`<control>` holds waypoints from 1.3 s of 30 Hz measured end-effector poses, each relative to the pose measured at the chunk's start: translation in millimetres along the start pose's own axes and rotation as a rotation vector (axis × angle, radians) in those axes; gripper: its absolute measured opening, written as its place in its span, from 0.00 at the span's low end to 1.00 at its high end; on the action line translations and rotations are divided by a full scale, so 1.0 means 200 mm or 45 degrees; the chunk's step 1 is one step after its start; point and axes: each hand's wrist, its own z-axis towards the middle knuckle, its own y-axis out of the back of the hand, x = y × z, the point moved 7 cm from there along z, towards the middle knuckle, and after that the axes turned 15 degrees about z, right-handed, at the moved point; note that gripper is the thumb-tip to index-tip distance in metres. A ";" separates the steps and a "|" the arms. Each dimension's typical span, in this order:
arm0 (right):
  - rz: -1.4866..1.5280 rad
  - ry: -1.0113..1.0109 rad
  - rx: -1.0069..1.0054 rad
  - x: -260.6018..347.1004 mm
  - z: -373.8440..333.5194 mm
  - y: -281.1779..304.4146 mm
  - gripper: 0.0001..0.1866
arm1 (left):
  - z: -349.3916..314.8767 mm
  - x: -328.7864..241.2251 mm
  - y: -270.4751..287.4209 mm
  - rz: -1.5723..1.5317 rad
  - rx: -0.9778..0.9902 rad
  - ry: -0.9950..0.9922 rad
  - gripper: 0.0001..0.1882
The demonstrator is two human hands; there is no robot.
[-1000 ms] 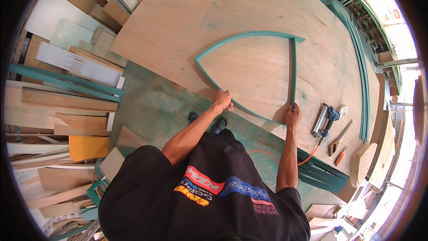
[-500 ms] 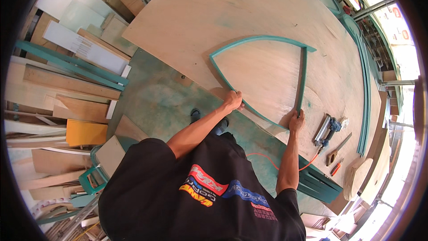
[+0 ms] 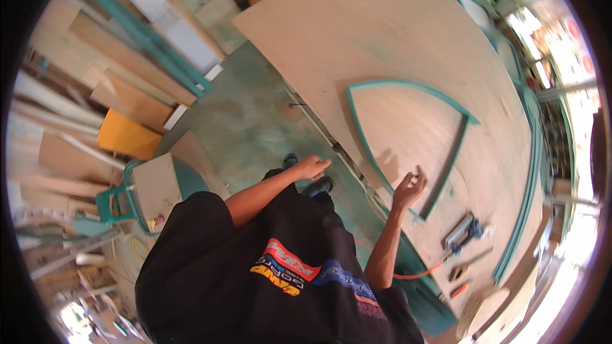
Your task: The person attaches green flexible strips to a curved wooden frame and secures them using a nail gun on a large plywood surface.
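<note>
Over the near end of the frame (image 3: pixel 401 81), the right hand (image 3: pixel 411 188) hangs with its fingers parted, holding nothing; the left hand (image 3: pixel 312 167) curls short of the desk (image 3: pixel 331 38), its grip hard to tell. The frame rests on the desk near the nail gun (image 3: pixel 463 232); handling it well likely means steadying both sides against twisting.

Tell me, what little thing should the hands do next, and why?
Perhaps rest the right hand on the green frame: the frame lies on the wooden board, neither hand seems to hold it, and the right hand looks closer than the left hand.
</note>
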 end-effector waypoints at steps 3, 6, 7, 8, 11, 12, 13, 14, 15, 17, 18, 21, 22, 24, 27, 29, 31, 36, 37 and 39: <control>0.619 -0.158 0.436 0.14 -0.29 -0.47 0.14 | -0.25 0.60 0.19 0.485 -0.368 0.393 0.31; 0.667 -0.052 0.971 0.30 -0.63 -0.85 0.13 | -0.60 0.92 0.42 0.555 -0.584 0.826 0.29; 0.660 -0.042 1.172 0.37 -0.75 -0.94 0.13 | -0.72 1.17 0.43 0.493 -0.676 0.910 0.29; 0.651 -0.027 1.385 0.43 -0.88 -1.02 0.13 | -0.87 1.45 0.41 0.425 -0.771 1.007 0.30; 0.426 -0.050 1.609 0.41 -0.97 -1.16 0.16 | -1.00 1.74 0.40 0.151 -0.657 1.095 0.29; 0.326 -0.044 1.637 0.36 -0.96 -1.20 0.17 | -1.01 1.73 0.41 0.106 -0.639 1.125 0.29; 0.290 0.031 1.642 0.28 -0.97 -1.24 0.18 | -1.03 1.75 0.41 0.069 -0.683 1.115 0.28; 0.258 0.112 1.644 0.17 -0.96 -1.29 0.19 | -1.04 1.78 0.39 0.032 -0.733 1.104 0.28; 0.076 0.281 1.758 0.05 -0.97 -1.36 0.20 | -1.03 1.85 0.38 0.028 -0.696 1.083 0.30; -0.218 0.354 1.865 -0.11 -0.98 -1.44 0.21 | -1.02 2.06 0.27 0.095 -0.694 1.081 0.33; -0.339 0.240 1.825 -0.15 -0.94 -1.47 0.22 | -0.98 2.13 0.28 0.190 -0.716 1.061 0.33; -0.661 0.329 2.066 -0.42 -0.86 -1.65 0.19 | -0.86 2.08 0.46 0.071 -0.594 0.927 0.29; -0.624 0.334 2.056 -0.56 -0.82 -1.72 0.18 | -0.86 2.09 0.58 0.025 -0.630 0.925 0.29; -0.555 0.203 2.082 -0.55 -0.82 -1.94 0.15 | -0.92 2.21 0.71 -0.050 -0.766 0.980 0.28; -0.554 0.029 2.119 -0.25 -0.91 -2.16 0.14 | -1.05 2.41 0.89 -0.182 -0.806 1.122 0.28; -0.424 0.403 2.187 -0.02 -1.07 -2.42 0.16 | -1.15 2.64 0.90 -0.133 -0.840 1.215 0.31; -0.454 0.868 2.280 0.11 -1.22 -2.81 0.22 | -1.15 2.85 0.96 0.067 -0.762 1.100 0.36; -0.549 0.419 2.254 0.00 -1.14 -3.54 0.22 | -1.04 2.76 1.32 0.061 -0.653 0.962 0.34; -0.578 0.661 2.441 0.10 -1.17 -3.68 0.22 | -1.10 2.84 1.29 -0.215 -0.626 1.068 0.33; -0.664 0.891 2.601 0.07 -1.11 -3.86 0.20 | -1.11 2.85 1.21 -0.470 -0.478 1.176 0.28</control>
